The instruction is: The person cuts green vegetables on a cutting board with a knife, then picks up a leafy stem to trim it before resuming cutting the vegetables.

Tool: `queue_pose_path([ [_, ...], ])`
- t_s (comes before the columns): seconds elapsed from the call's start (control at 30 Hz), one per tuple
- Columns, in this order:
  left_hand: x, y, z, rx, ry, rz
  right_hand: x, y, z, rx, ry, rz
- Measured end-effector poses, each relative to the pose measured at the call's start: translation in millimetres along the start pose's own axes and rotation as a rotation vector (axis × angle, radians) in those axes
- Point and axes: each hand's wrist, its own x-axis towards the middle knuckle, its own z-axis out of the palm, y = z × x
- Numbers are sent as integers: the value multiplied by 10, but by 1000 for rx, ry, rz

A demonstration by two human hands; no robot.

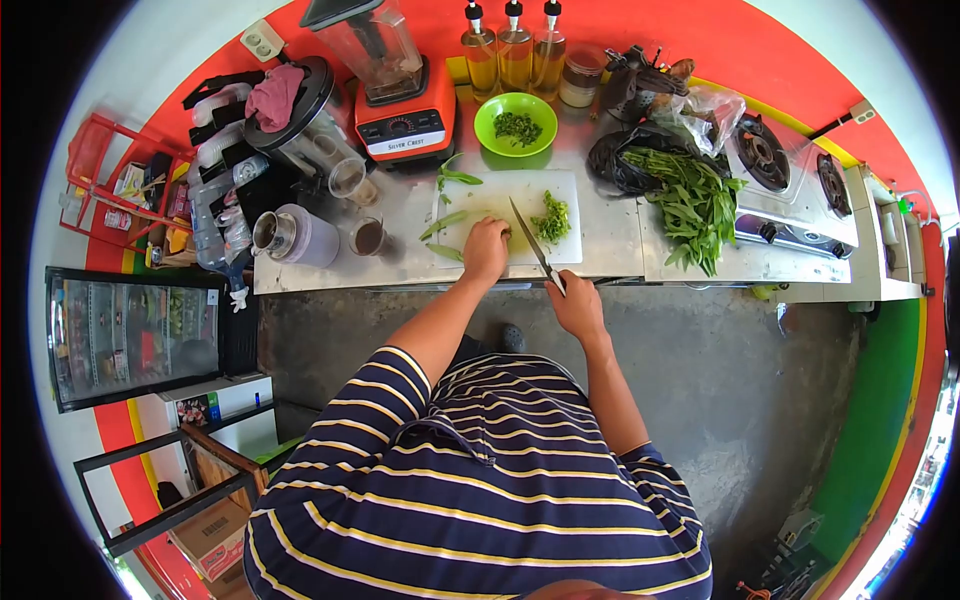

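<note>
In the head view, my right hand (577, 305) is closed round the handle of a kitchen knife (533, 238), its blade slanting up and left over the white cutting board (567, 190). My left hand (486, 249) rests on the board with fingers curled down; what is under them is mostly hidden, though leafy greens lie beside it. Loose green leaves (445, 224) are spread along the board's left side. To the right of the blade sits a small pile of chopped greens (551, 218). Behind the board, a lime-green bowl (545, 112) holds more chopped greens (517, 127).
A big bunch of leafy greens (695, 205) lies on the right by a gas stove (790, 200). An orange blender (405, 130), oil bottles (514, 55) and a jar (580, 80) line the back. At left are a glass of dark liquid (369, 238) and a flask (300, 238).
</note>
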Motion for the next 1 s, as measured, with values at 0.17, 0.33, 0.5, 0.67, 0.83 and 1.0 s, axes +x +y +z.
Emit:
queue_pose_path([
  [0.17,-108,-9,-12,14,-99,117,-26,-17,56,-52,17,-32],
  [0.33,-90,32,-21,-48,-99,49,-19,-182,139,-183,-30,-62],
  [0.5,-115,66,-60,-109,-95,-19,-33,-303,321,-290,-97,32],
  [0.67,-188,84,-19,-44,19,70,94,-356,515,-348,-115,72],
  [0.83,-187,9,-26,-46,-42,74,212,-516,403,-405,-120,25],
  [1.0,-122,-29,25,-110,6,12,211,-461,597,-365,-101,92],
])
